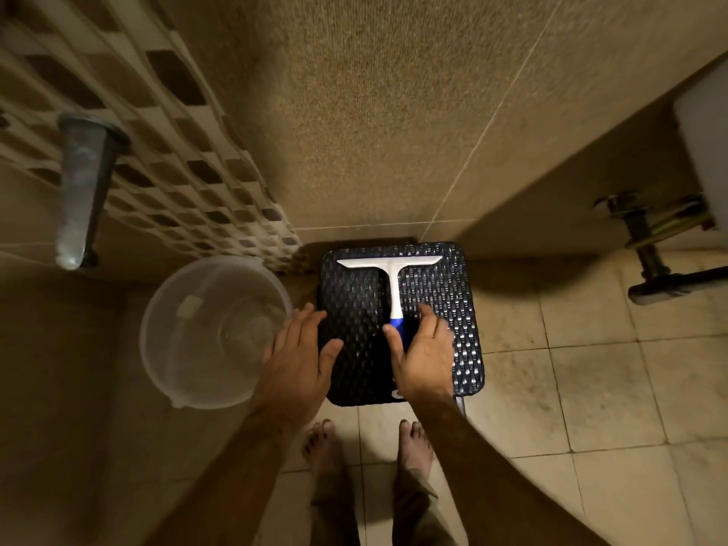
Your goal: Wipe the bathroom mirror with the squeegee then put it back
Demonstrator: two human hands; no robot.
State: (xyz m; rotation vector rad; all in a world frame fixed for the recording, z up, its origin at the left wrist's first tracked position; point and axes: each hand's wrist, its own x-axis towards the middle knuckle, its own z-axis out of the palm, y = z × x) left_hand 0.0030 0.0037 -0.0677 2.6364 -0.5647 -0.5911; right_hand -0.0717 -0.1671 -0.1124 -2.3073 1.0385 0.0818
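Note:
A white squeegee [392,274] with a blue grip lies flat on a dark woven stool [453,293], blade toward the wall. My right hand [423,350] hovers over the blue end of the handle, fingers spread, thumb beside the grip; most of the blue part is hidden under the palm. My left hand [297,356] is open at the stool's left edge, fingers apart, holding nothing. No mirror is in view.
A clear plastic bucket [177,348] stands on the floor left of the stool. A tapered metal fixture [80,191] juts from the left tiled wall. Sink plumbing [646,246] hangs at the right. My bare feet [366,443] stand on the tiled floor just before the stool.

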